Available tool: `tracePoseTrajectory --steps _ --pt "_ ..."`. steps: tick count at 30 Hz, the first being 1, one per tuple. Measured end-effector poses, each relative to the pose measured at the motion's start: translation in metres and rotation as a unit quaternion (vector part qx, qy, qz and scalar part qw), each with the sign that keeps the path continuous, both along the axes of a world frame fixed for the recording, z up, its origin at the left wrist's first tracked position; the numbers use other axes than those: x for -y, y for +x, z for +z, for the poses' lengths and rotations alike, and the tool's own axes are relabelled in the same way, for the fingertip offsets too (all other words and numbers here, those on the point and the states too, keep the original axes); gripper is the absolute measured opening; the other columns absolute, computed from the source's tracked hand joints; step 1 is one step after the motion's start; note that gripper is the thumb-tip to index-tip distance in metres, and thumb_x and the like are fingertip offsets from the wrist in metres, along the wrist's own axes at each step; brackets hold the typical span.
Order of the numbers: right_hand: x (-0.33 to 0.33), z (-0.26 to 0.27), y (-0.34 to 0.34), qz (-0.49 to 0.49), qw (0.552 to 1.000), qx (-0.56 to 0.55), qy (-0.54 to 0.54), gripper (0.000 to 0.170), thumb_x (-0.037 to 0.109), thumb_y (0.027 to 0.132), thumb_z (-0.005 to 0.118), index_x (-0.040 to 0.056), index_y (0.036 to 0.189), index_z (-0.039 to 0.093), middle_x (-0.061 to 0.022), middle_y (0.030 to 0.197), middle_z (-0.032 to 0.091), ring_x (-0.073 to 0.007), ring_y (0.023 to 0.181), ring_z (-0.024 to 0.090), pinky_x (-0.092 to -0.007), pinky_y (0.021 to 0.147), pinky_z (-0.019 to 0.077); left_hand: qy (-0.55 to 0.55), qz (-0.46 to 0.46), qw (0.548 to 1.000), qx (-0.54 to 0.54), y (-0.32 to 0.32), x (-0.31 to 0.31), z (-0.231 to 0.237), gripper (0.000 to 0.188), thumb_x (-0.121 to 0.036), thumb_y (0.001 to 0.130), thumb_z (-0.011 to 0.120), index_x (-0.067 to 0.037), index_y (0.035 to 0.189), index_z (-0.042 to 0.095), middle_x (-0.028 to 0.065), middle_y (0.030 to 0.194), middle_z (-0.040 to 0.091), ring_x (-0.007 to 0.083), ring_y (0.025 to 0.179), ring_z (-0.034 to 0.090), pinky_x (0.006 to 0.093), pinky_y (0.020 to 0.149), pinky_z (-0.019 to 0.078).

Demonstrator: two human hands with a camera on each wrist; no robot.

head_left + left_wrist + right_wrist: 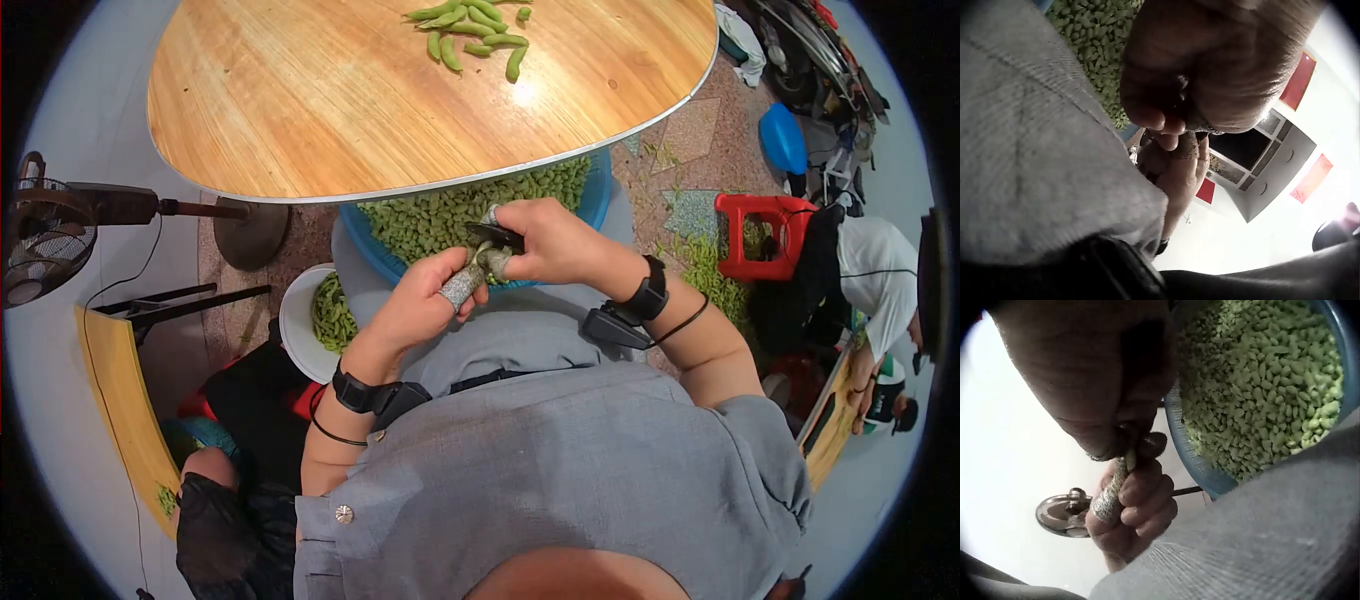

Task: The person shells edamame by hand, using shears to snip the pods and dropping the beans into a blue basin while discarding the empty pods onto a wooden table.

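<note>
Both hands meet over a blue basket (365,235) of shelled green beans (415,222). My left hand (425,295) pinches a small green bean pod (484,250), its thumb wrapped in grey speckled tape. From the other side, my right hand (550,240) pinches the pod's other end with wrapped fingertips. A dark flat object (497,236) shows at the right fingers; its kind I cannot tell. In the right wrist view, the pod (1130,459) sits between the fingertips of both hands. The left wrist view shows the left hand (1204,62) from behind, its palm side hiding the pod.
Several unshelled pods (470,28) lie on the wooden table (330,110) ahead. A white bucket (298,325) with green pods stands left. At right are a red stool (765,235), scattered pods (705,270) on the floor and a seated person (875,270). A fan (60,225) stands far left.
</note>
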State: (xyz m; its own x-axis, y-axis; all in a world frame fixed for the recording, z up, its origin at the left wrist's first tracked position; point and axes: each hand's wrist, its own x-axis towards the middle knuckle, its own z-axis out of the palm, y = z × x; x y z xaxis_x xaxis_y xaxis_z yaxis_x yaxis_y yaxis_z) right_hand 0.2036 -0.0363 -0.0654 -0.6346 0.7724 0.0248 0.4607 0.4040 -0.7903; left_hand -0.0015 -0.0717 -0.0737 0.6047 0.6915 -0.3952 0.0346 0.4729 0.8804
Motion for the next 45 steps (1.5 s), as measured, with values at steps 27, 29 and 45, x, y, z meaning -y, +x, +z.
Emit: tracePoseTrajectory --steps 27,29,45 --pt "0.000 -0.003 -0.010 -0.102 0.899 -0.182 -0.386 0.014 0.016 0.084 0.062 0.0043 0.088 0.057 0.0050 0.061 0.045 -0.0042 0.053 0.042 -0.0219 0.046 0.0347 0.102 0.057 0.992 -0.052 -0.008 -0.001 -0.012 0.009 -0.003 0.083 0.048 -0.004 0.087 0.056 -0.0001 0.065 0.057 0.0076 0.059 0.053 0.0225 0.053 0.0422" --pt "0.001 -0.007 -0.010 -0.081 0.983 -0.060 -0.150 0.017 0.016 0.080 0.065 0.0018 0.085 0.056 0.0002 0.059 0.046 -0.0063 0.054 0.043 -0.0250 0.047 0.0373 0.118 0.052 0.989 -0.074 -0.007 0.001 -0.013 0.010 -0.003 0.083 0.048 -0.004 0.088 0.056 -0.0002 0.067 0.058 0.0077 0.059 0.054 0.0229 0.053 0.0425" --pt "0.001 0.022 -0.004 -0.121 0.971 0.159 0.134 0.015 0.009 0.071 0.060 0.0022 0.081 0.052 -0.0187 0.077 0.056 -0.0388 0.071 0.055 -0.0421 0.060 0.0467 0.245 0.117 0.919 -0.285 -0.024 0.005 -0.012 0.015 0.002 0.074 0.044 0.001 0.086 0.052 0.0094 0.072 0.060 0.0197 0.066 0.059 0.0291 0.060 0.0448"
